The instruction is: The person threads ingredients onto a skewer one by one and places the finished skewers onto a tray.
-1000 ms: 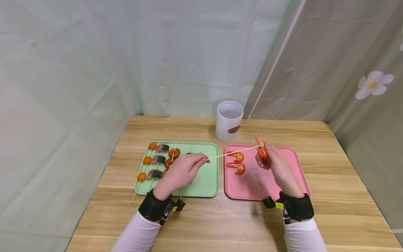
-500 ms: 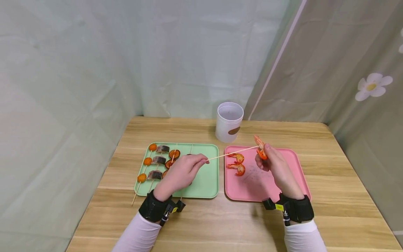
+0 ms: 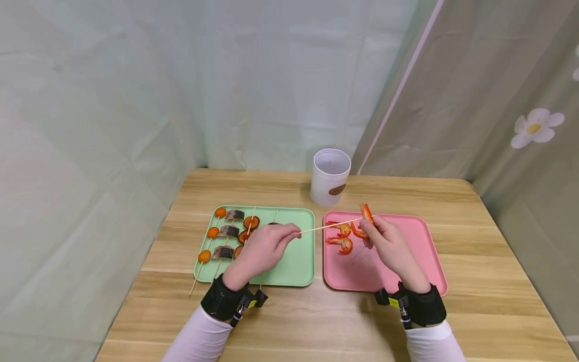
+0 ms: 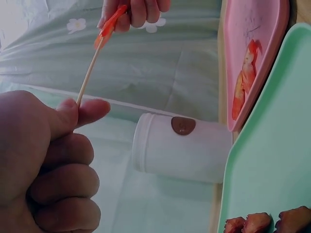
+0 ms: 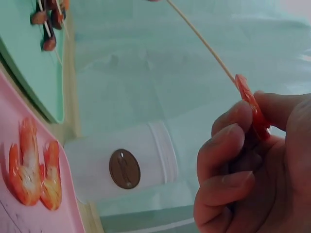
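My left hand pinches a thin wooden skewer between thumb and forefinger, other fingers curled in, above the green tray. The skewer points right, sloping slightly upward in the head view. At its far end is an orange-red shrimp, which my right hand pinches between thumb and fingers over the pink tray. In the head view a bit of skewer shows just past the shrimp's right side. Two more shrimp lie at the pink tray's left side.
Loaded skewers lie on the green tray: orange balls, grey-skinned fish pieces and brown mushroom-like slices, partly behind my left hand. A white canister stands behind the trays. Curtains hang beyond the wooden table.
My right hand has moved left and turned, bringing the shrimp along the skewer toward my left hand and tilting it the other way. The left hand has stayed nearly still.
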`<state>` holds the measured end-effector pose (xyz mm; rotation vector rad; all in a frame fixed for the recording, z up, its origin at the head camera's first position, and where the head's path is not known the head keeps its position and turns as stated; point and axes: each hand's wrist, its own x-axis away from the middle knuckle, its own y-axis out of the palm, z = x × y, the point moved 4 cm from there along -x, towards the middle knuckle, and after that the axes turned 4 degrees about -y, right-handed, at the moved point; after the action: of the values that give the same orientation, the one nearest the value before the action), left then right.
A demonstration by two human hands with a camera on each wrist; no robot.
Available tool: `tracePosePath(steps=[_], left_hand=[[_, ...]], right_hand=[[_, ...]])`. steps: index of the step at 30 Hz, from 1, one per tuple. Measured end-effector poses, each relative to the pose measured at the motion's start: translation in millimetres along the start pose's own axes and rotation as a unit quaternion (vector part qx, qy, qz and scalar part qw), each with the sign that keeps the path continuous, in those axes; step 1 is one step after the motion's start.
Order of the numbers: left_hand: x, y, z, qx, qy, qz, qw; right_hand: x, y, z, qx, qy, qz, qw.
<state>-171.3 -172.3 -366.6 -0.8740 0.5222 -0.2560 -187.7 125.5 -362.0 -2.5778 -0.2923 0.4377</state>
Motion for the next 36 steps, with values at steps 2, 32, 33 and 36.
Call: tracePosePath(steps=[2,32,33,36], left_hand=[[0.0,1.4,1.1,0.004,0.007,0.000,1.0000],[-0.5,12.9,6.6,0.080,-0.011,0.003,0.9968],[-0.7,11.0,5.2,0.086,-0.013,0.012,0.9961],[-1.1,6.8,1.3,0.109,-0.033,0.031,0.9930]], right_hand=[[1,5,-1,0.001,-0.001,-0.017,1.000],[0,70,-8,-0.027,-0.044,-0.131,0.990],[-1,66,-4,-0.021,-0.034,-0.121,0.992],[-6,52,11,0.000,0.010,-0.081,0.997]])
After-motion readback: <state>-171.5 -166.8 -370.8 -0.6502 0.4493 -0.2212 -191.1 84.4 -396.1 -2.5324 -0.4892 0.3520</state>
